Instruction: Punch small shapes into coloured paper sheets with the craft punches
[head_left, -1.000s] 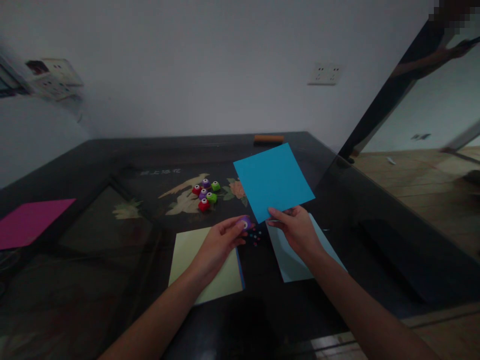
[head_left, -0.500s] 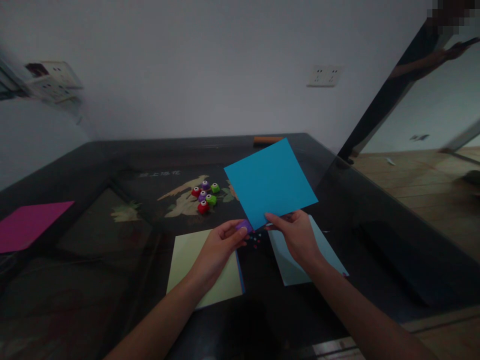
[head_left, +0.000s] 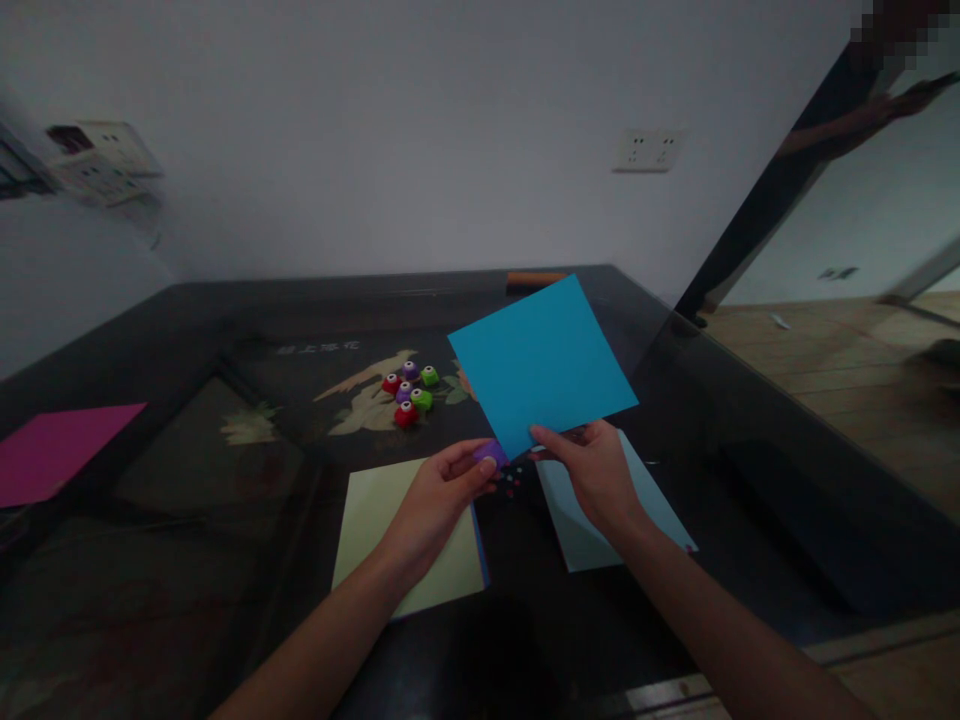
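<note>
A small purple punch (head_left: pixel 490 455) is pinched in my left hand (head_left: pixel 442 495), with the lower corner of a blue paper sheet (head_left: pixel 544 365) against it. Between thumb and fingers of my right hand (head_left: pixel 592 470) is the sheet's lower edge. Beneath my left hand lies a pale yellow paper stack (head_left: pixel 375 515). Pale blue paper (head_left: pixel 581 525) sits under my right hand. Tiny coloured bits (head_left: pixel 511 482) are scattered on the dark table between the two stacks.
Several small red, purple and green punches (head_left: pixel 406 393) stand in a cluster beyond my left hand. Pink paper (head_left: pixel 64 450) lies at far left, a dark flat object (head_left: pixel 802 520) at right. An orange-brown roll (head_left: pixel 535 280) is at the back. A person's arm (head_left: pixel 847 130) shows upper right.
The purple punch has tilted slightly in my left hand at the sheet's corner. Otherwise both hands and the blue sheet are nearly where they were.
</note>
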